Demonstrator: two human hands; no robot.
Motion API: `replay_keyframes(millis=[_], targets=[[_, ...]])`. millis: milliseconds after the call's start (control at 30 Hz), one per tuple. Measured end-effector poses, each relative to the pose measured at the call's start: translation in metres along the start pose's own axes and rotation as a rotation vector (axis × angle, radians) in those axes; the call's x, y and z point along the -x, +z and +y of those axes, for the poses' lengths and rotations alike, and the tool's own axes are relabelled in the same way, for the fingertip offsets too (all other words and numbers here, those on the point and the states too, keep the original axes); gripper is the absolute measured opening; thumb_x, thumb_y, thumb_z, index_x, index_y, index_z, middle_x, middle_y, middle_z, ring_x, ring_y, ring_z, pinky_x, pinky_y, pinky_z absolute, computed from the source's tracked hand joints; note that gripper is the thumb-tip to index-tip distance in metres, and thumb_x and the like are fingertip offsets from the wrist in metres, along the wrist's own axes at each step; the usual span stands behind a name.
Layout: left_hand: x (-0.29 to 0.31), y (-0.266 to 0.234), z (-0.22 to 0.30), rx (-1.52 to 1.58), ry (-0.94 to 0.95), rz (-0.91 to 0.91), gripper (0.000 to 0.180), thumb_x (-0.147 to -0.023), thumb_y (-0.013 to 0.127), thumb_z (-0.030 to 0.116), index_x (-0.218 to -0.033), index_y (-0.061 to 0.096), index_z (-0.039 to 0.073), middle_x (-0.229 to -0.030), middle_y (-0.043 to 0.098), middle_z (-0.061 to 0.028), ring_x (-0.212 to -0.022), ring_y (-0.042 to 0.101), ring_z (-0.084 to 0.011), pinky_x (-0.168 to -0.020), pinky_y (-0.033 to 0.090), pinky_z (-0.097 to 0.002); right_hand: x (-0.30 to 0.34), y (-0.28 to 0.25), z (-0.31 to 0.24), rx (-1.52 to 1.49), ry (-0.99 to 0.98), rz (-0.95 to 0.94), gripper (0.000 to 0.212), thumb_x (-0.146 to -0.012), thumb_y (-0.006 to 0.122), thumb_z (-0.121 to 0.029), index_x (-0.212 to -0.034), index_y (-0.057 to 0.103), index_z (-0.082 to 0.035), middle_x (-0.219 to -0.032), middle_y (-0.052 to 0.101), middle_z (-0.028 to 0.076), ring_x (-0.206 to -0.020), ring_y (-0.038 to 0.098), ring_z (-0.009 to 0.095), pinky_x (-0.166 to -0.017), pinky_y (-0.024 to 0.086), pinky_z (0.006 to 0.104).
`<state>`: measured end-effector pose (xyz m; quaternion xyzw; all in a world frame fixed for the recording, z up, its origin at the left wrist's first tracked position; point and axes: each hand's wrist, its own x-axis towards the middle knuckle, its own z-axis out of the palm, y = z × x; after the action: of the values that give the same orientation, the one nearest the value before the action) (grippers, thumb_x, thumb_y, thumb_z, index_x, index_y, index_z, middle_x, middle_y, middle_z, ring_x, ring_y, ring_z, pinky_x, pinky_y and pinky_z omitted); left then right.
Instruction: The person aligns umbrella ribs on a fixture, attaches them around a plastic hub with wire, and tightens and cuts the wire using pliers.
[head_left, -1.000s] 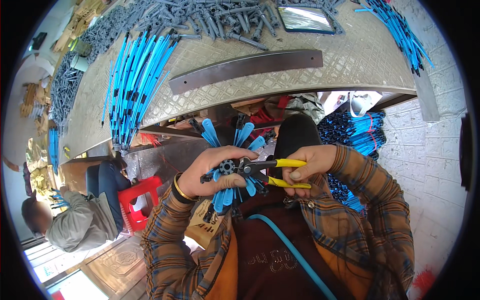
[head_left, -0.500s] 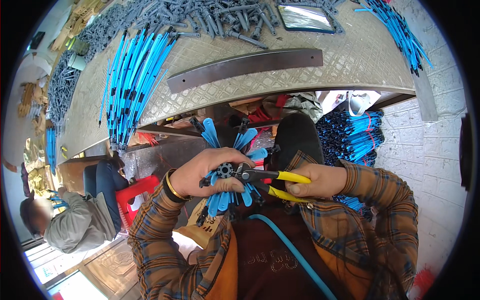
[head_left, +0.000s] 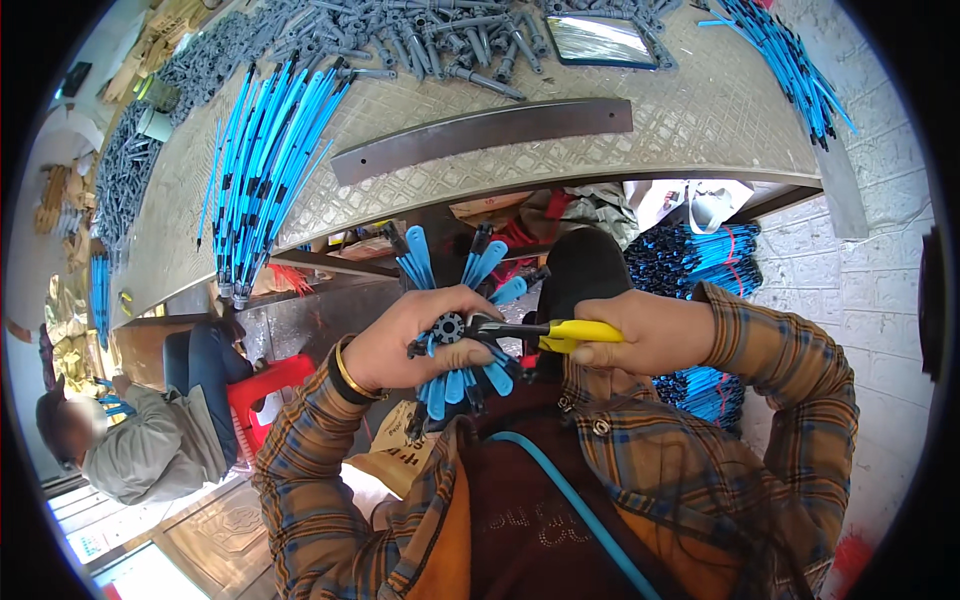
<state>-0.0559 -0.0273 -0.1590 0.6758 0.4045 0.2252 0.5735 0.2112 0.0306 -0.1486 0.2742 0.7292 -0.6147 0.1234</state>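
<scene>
In front of my body, my left hand [head_left: 430, 335] is closed around a black round slotted hub [head_left: 448, 328]. Flat blue strips with black ends [head_left: 452, 388] fan out from it above and below my fingers. My right hand [head_left: 630, 332] grips yellow-handled pliers [head_left: 572, 334], whose handles are squeezed together. The jaws of the pliers reach the hub's right side, beside my left thumb. What lies between the jaws is too small to make out.
On the table [head_left: 720, 130] ahead lie a curved dark metal bar [head_left: 480, 140], a bundle of blue-and-black strips [head_left: 265, 170], grey plastic parts [head_left: 430, 40] and a mirror-like panel [head_left: 600, 42]. More bundles [head_left: 715, 265] stand below right. Another person [head_left: 150, 440] sits left, near a red stool [head_left: 262, 395].
The pliers' handles have closed together from being spread apart, and the tool now points almost level. My right hand has shifted slightly. My left hand keeps its hold on the hub.
</scene>
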Motion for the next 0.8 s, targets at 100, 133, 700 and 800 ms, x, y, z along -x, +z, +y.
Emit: replay_keyframes(millis=[100,133,700,800], targets=[[0.004,0.004,0.003,-0.017,0.014,0.056,0.039,-0.075,0.069,0.022,-0.105,0.056,0.001,-0.088,0.061,-0.0075,-0.079,0.058,-0.0147,-0.071,0.045,-0.0282,0.002,0.006,-0.006,0.208,-0.052,0.11,0.033,-0.088,0.052,-0.034,-0.096,0.05,-0.003,-0.069,0.056,0.011,-0.062,0.058,0.027,-0.056,0.046,0.0351],[0.007,0.005,0.003,-0.033,0.031,0.094,0.04,-0.075,0.069,0.021,-0.107,0.056,0.001,-0.088,0.06,-0.0069,-0.078,0.058,-0.0143,-0.071,0.045,-0.028,0.003,0.01,-0.01,0.305,-0.062,0.183,0.032,-0.087,0.054,-0.033,-0.095,0.05,-0.003,-0.07,0.055,0.012,-0.064,0.057,0.03,-0.057,0.046,0.0363],[0.115,-0.011,0.021,-0.041,0.29,0.629,0.047,-0.08,0.062,0.006,-0.124,0.046,0.004,-0.095,0.059,-0.0057,-0.082,0.055,-0.0118,-0.074,0.046,-0.0283,0.079,-0.073,0.034,0.924,0.044,1.302,0.017,-0.082,0.059,-0.014,-0.088,0.051,-0.001,-0.081,0.052,0.016,-0.071,0.051,0.034,-0.063,0.042,0.0406],[0.134,-0.033,0.04,-0.053,0.311,0.787,0.051,-0.08,0.062,0.008,-0.127,0.041,0.004,-0.09,0.058,-0.004,-0.08,0.056,-0.0116,-0.073,0.046,-0.027,0.074,-0.098,0.044,1.148,-0.066,1.365,0.015,-0.082,0.058,-0.013,-0.088,0.051,0.0,-0.082,0.053,0.016,-0.076,0.052,0.036,-0.067,0.041,0.043]])
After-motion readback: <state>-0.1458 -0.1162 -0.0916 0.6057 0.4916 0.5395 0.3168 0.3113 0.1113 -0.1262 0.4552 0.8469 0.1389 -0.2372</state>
